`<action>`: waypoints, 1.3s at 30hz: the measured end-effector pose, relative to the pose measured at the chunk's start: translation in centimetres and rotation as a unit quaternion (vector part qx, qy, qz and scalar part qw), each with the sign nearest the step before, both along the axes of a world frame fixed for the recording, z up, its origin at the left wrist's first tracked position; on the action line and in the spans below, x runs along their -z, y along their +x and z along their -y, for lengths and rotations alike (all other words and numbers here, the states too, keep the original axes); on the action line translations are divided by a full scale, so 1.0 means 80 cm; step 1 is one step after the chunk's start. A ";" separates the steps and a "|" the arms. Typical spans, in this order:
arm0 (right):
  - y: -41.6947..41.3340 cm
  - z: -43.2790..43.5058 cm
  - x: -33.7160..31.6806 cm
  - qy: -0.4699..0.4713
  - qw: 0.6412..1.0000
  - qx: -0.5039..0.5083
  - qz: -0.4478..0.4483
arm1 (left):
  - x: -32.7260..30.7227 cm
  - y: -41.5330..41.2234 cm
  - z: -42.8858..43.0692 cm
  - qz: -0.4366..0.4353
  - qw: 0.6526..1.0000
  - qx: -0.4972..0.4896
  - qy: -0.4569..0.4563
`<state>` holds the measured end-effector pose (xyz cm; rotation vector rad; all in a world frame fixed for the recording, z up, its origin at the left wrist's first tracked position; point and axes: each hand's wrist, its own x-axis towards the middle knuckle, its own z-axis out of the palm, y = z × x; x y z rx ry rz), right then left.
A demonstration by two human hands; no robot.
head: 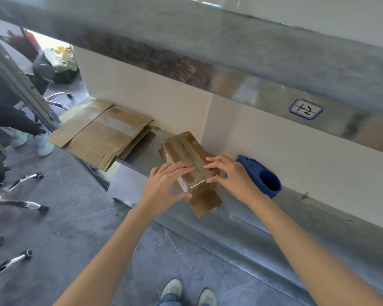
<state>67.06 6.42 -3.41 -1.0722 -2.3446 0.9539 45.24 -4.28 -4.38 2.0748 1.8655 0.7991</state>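
A small brown cardboard box [187,154], wrapped in shiny tape, stands on a metal shelf [241,219]. One loose flap sticks out at its near end. My left hand [166,186] rests on the box's near left side, fingers spread over the top and thumb against the near face. My right hand [232,175] lies on the near right side, fingers straight on the top and thumb at the near corner. A blue tape dispenser [262,175] sits just right of my right hand.
Flattened cardboard boxes [102,133] lie stacked at the shelf's left end. A white wall backs the shelf, and a metal ledge with a "1-2" label [305,108] runs above. On the left stand office chair legs [20,202] and another person's feet [42,143].
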 end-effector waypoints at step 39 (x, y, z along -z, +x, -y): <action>-0.055 0.035 0.016 -0.012 0.967 0.218 0.132 | 0.023 -0.077 -0.087 0.171 0.985 0.029 -0.022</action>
